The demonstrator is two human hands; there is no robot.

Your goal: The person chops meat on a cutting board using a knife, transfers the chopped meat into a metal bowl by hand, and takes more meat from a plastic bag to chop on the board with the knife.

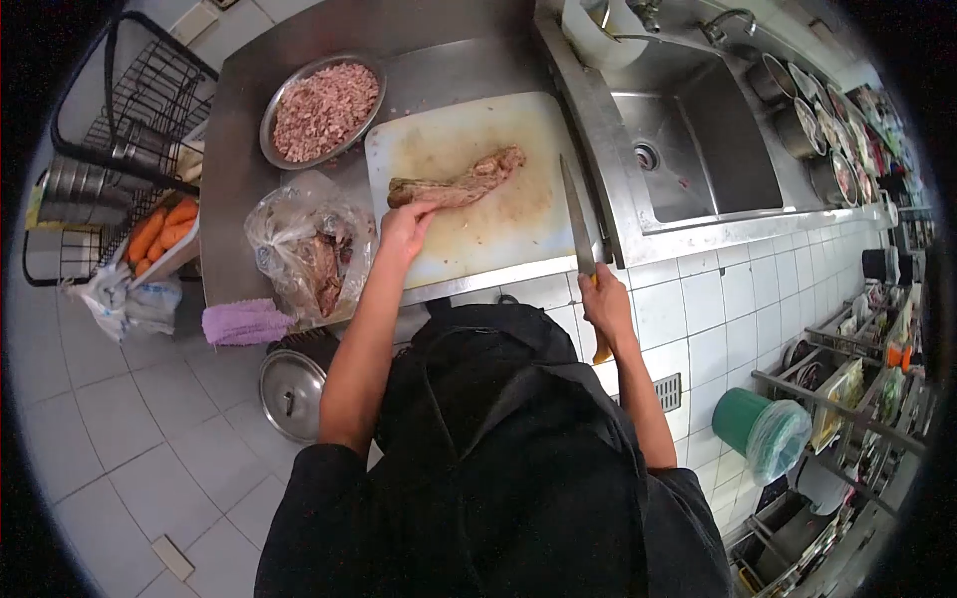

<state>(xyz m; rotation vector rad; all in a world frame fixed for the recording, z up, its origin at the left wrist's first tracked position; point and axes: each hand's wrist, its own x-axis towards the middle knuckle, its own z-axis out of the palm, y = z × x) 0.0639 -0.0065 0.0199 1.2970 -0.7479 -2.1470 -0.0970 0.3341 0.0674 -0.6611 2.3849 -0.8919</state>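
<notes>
A long piece of cooked-looking meat (469,185) lies slantwise on the white cutting board (429,135). My left hand (407,229) pinches the underside of its left end with the fingertips. My right hand (606,302) is closed around the handle of a long knife (575,211). The blade points away from me along the board's right edge, apart from the meat. To the left of the board, an open clear plastic bag (274,224) holds more dark meat (324,274). Behind it stands a round metal bowl (267,125) heaped with diced meat (324,110).
On the right is a steel sink (698,149) with a white bucket (603,40) at its far corner. Several metal pots (797,130) line the counter beyond. A purple towel (244,322) hangs at the counter's front left edge, near carrots (159,234) and a wire rack (150,90).
</notes>
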